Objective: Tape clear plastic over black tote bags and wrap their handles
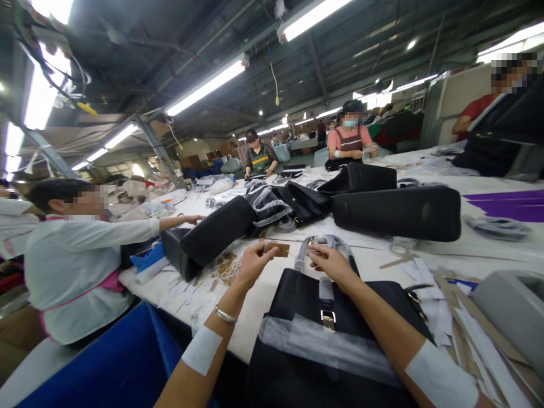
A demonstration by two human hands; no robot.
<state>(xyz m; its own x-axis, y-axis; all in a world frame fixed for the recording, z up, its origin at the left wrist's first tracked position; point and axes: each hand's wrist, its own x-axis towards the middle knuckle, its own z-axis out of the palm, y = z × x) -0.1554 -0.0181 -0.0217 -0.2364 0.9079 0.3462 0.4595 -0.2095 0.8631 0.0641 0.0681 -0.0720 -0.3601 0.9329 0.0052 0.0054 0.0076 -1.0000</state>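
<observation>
My left hand point(254, 262) pinches a small brown hang tag point(281, 250) above the table. A thin white string seems to run from the tag toward my right hand point(330, 263). The fingers of that hand are pinched together beside the plastic-wrapped handle point(304, 254) of a black handbag point(293, 303); whatever lies between them is too small to make out. The handbag lies in front of me under both arms, its gold buckle point(328, 319) facing up and a strip of clear plastic point(314, 340) across its front.
More black bags point(395, 212) lie across the white table point(255, 334). Brown tags with white strings point(227, 269) are heaped at left, near a co-worker point(80, 266) reaching over. Paper strips point(476, 328) and a grey tape dispenser point(510, 306) sit at right. A blue bin point(110, 362) stands lower left.
</observation>
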